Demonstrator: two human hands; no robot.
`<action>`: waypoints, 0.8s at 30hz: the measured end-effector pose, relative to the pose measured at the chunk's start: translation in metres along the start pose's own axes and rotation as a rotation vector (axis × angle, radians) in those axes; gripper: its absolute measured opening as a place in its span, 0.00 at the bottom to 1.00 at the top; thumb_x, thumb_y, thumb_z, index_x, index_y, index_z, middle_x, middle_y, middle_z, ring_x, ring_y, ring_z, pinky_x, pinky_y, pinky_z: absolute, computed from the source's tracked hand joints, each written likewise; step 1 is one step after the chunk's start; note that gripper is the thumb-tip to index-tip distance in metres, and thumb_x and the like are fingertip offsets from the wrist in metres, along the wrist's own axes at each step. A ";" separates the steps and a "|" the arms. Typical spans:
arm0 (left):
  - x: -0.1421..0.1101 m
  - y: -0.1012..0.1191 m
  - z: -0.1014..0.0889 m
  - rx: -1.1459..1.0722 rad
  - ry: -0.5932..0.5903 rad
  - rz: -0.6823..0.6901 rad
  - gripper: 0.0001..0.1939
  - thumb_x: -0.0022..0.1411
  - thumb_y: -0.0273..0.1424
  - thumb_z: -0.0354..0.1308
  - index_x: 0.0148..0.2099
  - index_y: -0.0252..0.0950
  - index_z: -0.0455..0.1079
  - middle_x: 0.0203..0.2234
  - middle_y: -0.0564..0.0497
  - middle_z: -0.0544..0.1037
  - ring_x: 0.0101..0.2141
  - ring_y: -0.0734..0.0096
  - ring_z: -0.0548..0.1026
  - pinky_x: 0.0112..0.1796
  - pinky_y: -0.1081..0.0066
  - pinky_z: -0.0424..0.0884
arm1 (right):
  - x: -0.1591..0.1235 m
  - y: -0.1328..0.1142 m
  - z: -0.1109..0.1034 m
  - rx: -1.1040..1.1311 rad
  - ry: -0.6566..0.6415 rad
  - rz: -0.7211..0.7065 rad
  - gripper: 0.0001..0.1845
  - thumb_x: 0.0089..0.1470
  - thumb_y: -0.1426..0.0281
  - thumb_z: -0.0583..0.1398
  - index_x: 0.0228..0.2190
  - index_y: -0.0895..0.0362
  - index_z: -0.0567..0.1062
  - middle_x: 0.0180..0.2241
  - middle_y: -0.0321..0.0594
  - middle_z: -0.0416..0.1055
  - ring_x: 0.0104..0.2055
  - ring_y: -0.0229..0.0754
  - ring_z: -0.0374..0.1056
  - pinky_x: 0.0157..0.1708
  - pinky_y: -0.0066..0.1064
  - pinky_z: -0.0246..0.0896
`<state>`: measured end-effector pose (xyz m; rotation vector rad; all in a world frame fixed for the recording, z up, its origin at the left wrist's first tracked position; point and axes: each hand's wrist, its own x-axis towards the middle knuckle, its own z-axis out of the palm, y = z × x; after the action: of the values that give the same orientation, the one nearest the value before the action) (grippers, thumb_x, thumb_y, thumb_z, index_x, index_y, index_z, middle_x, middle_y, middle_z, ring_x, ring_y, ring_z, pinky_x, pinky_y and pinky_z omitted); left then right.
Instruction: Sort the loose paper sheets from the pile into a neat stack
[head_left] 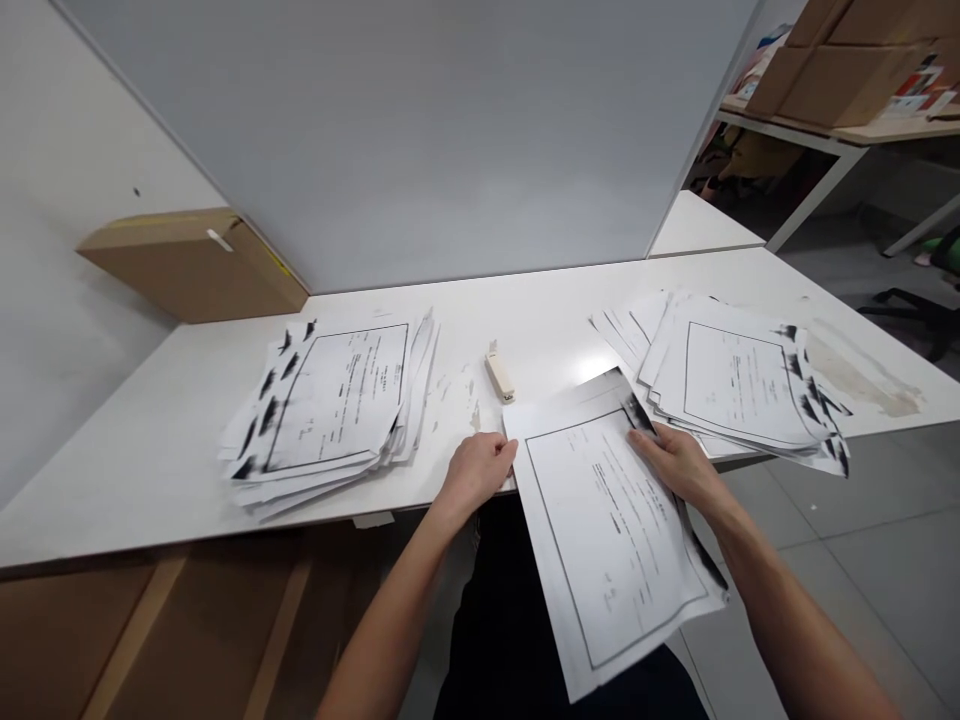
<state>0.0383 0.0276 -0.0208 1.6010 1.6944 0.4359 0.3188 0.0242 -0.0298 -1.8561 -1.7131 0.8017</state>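
A few printed sheets of paper [600,520] with a black border hang tilted over the table's front edge. My right hand [679,465] grips their right side, thumb on top. Curled at the upper left edge of these sheets, my left hand [480,470] is closed on that edge; its fingertips are partly hidden. Just beyond the sheets lies a small cream stapler [499,377]. One stack of similar printed papers [337,400] rests to the left of my hands, and a fanned-out stack [739,380] lies to the right, its corner near the table's edge.
The white table [187,420] is backed by a tall grey panel [465,140]. A flat cardboard box [187,265] leans at the back left. More cardboard boxes [847,85] stand on another table at the far right. Brown cardboard [202,630] is below the table at left.
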 end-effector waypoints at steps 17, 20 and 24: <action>0.024 0.000 0.014 0.136 0.436 0.057 0.16 0.59 0.35 0.49 0.50 0.39 0.62 0.26 0.54 0.71 0.26 0.69 0.68 0.28 0.71 0.60 | 0.030 -0.007 -0.010 0.120 -0.049 0.119 0.18 0.46 0.55 0.56 0.19 0.56 0.63 0.14 0.32 0.58 0.19 0.35 0.54 0.19 0.26 0.48; 0.029 -0.003 0.014 0.155 0.441 0.157 0.24 0.61 0.30 0.46 0.59 0.45 0.55 0.31 0.53 0.69 0.27 0.71 0.68 0.30 0.72 0.61 | 0.032 -0.008 -0.010 0.151 -0.078 0.166 0.19 0.46 0.54 0.56 0.19 0.56 0.61 0.14 0.30 0.54 0.18 0.33 0.51 0.18 0.26 0.46; 0.033 -0.008 0.012 0.230 0.393 0.206 0.25 0.62 0.27 0.41 0.60 0.48 0.56 0.28 0.52 0.66 0.27 0.71 0.66 0.29 0.72 0.61 | 0.032 -0.012 -0.011 0.132 -0.080 0.184 0.18 0.47 0.54 0.56 0.20 0.56 0.61 0.14 0.29 0.53 0.17 0.32 0.48 0.17 0.26 0.43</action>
<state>0.0434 0.0550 -0.0432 1.9675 1.9293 0.7187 0.3195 0.0576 -0.0166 -1.9333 -1.5109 1.0489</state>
